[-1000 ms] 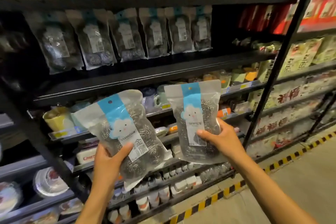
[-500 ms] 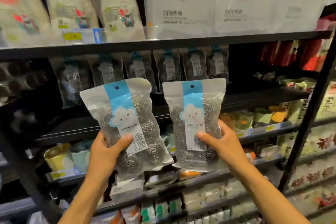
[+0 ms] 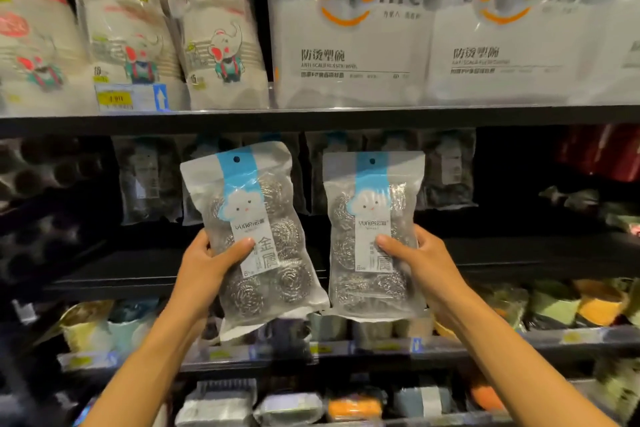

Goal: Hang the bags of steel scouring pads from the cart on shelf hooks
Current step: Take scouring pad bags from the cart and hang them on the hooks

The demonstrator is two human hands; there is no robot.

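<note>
On the top shelf at the far left stand packs printed with a cartoon elephant point(image 3: 221, 45). A yellow price tag point(image 3: 119, 99) sits at the shelf board point(image 3: 86, 121) below them. Under that board, in a dim bay, a row of hanging bags point(image 3: 147, 180) of scouring pads runs across (their hooks are too dark to make out).

The left hand point(image 3: 204, 263) grips the left bag of steel scouring pads point(image 3: 258, 204) at its lower left edge, with the thumb across the front label and the fingers curled behind. The bag is raised in front of the dim bay and tilts a little, its top leaning left. A blue strip with a small hang hole runs down from the top to a white cloud face, and steel coils show through the clear plastic.

Just beside it to the right, the right bag of steel scouring pads point(image 3: 374, 204) is held nearly upright and has the same design, its hang hole below the shelf board. The right hand point(image 3: 427, 260) grasps it at the right edge, thumb on the label and fingers wrapped behind. Neither bag is on a hook yet.

Above these, large white packs with grey and orange lettering point(image 3: 349, 45) fill the top shelf. At the far right are red packages point(image 3: 602, 156) in the dim bay, and coloured sponges point(image 3: 554, 305) on the shelf below.
</note>
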